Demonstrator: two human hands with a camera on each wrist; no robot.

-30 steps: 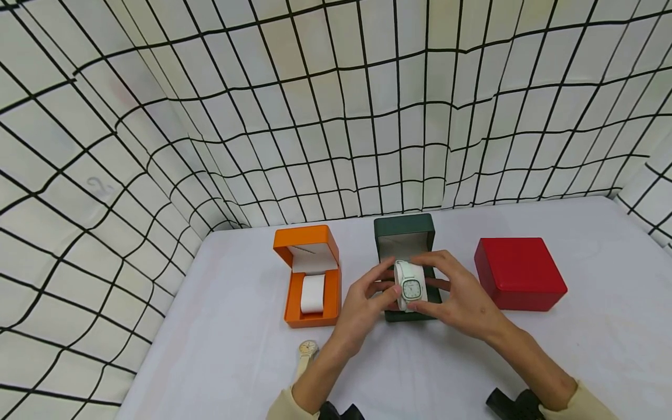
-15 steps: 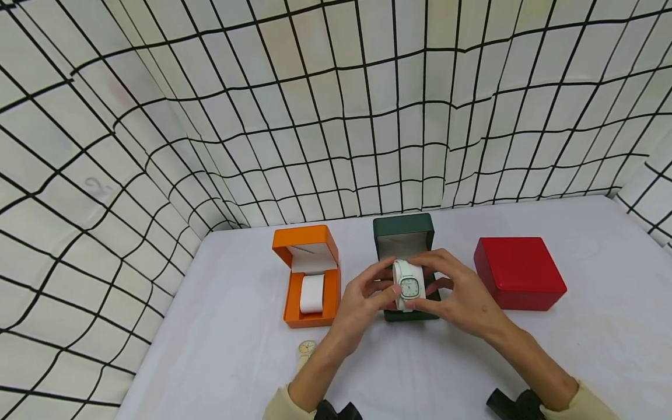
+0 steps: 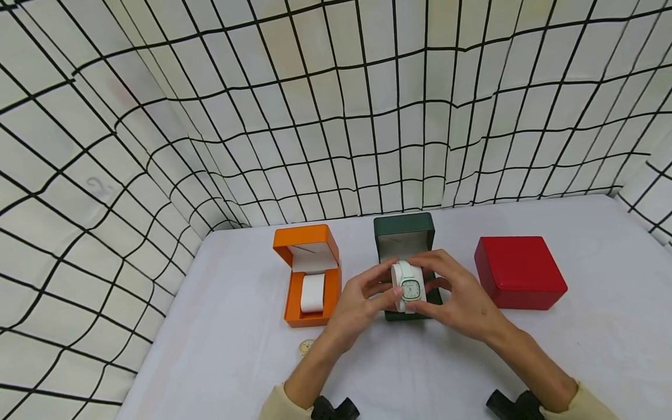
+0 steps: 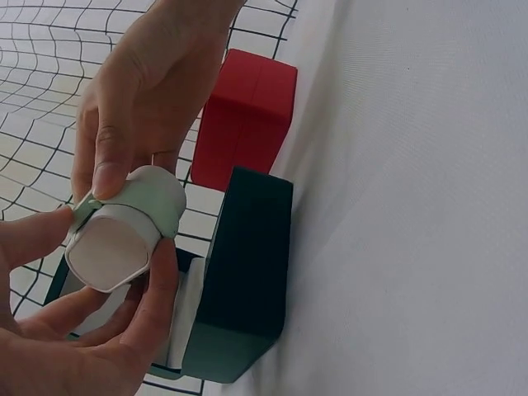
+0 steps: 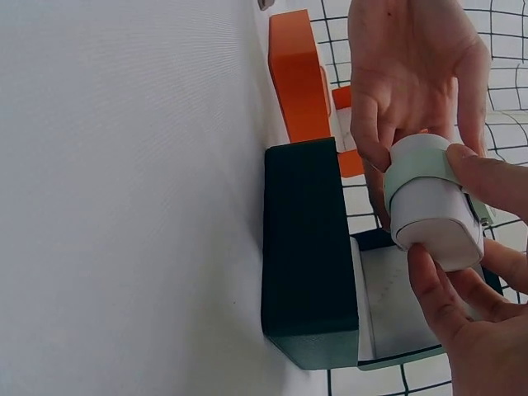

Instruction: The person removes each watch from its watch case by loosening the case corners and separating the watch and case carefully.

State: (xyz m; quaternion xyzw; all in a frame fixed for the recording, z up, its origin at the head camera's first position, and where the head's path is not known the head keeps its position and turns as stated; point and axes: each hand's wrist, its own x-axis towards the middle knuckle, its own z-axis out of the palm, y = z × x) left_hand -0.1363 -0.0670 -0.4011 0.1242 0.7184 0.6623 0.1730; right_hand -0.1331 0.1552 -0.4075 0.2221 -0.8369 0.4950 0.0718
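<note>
Above the open dark green watch box point(image 3: 404, 225), both hands hold a white watch cushion point(image 5: 437, 229) with a watch point(image 3: 411, 289) strapped round it. The watch has a squarish pale face and a mint-white band. My left hand point(image 3: 359, 306) grips the cushion's left side, its thumb by the watch face. On the other side my right hand point(image 3: 462, 297) curls fingers over the top and puts its thumb near the lower band. In the left wrist view, a cushion end shows between the left fingers point(image 4: 161, 285). Most of the green box's lower half is hidden by the hands.
An open orange watch box point(image 3: 291, 297) with a white cushion point(image 3: 312, 293) stands to the left. A closed red box point(image 3: 520, 271) sits to the right. Part of a cream watch point(image 3: 305, 347) shows beside the left forearm. Black-lined white netting point(image 3: 336, 140) rises behind the table.
The left forearm has shifted slightly left and now covers the cream watch's strap. The cushion with its watch has shifted a little left in both hands. The boxes stay in place.
</note>
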